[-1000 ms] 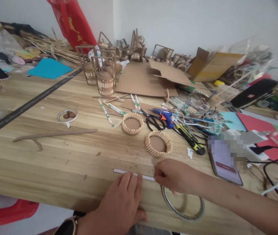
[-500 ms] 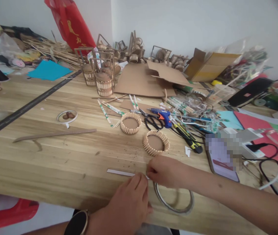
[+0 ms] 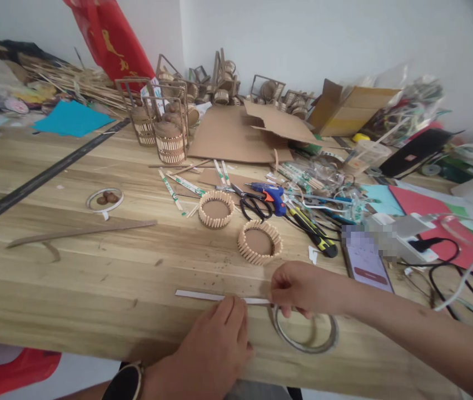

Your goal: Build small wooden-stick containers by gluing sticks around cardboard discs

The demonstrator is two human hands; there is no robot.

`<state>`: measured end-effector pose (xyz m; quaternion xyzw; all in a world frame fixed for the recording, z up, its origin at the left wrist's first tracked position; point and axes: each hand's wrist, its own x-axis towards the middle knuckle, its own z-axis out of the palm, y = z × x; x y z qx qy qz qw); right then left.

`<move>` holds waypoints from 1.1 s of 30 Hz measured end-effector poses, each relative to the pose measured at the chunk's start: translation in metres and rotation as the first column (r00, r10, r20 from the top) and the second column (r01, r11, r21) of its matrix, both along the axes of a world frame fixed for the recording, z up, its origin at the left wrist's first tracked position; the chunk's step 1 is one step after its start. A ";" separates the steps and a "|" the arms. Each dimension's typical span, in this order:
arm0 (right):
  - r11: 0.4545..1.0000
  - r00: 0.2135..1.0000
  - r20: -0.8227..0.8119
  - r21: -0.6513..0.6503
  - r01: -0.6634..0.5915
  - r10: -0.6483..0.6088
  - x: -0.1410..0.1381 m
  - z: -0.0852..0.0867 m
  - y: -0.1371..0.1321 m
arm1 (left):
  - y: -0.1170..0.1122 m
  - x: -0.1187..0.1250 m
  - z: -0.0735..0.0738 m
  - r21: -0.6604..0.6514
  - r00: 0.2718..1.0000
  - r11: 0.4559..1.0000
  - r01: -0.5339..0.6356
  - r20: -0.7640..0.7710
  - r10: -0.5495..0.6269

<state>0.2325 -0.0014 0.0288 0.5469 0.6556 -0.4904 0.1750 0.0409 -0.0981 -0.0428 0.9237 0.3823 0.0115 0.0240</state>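
A narrow strip of white tape (image 3: 194,295) lies along the tabletop near its front edge. My left hand (image 3: 209,344) rests on the strip, its fingers laid down over the middle and pressing it to the wood. At the strip's right end, my right hand (image 3: 298,289) is closed in a pinch on the tape. Just below those fingers is a thin tape roll (image 3: 331,339), which the strip appears to run into; the join is partly hidden. Beyond my hands stand two round stick-walled trays with cardboard bottoms, a nearer one (image 3: 260,243) and a farther one (image 3: 216,210).
Scissors (image 3: 255,206), a blue glue gun (image 3: 273,197) and a yellow-black cutter (image 3: 313,230) lie behind the trays. On the right is a phone (image 3: 369,261) beside a power strip (image 3: 403,236). Finished baskets (image 3: 170,141) and cardboard (image 3: 228,133) are farther back.
My right hand has moved to the right with the tape roll, and more of the white strip shows between my hands. My left hand stays on the strip. The view has shifted slightly.
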 end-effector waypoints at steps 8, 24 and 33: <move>0.991 0.990 -0.055 -0.040 0.126 -0.128 0.034 -0.010 -0.008 | 0.003 0.004 0.003 -0.057 0.999 0.998 0.004 -0.047 -0.007; 0.997 0.995 0.070 0.029 0.071 -0.073 0.031 -0.015 -0.010 | 0.004 0.008 0.008 -0.209 0.997 0.976 -0.054 -0.068 0.040; 0.993 0.988 0.154 0.116 -0.030 0.012 0.029 -0.017 -0.012 | 0.004 0.009 0.009 -0.188 0.997 0.981 -0.045 -0.064 0.033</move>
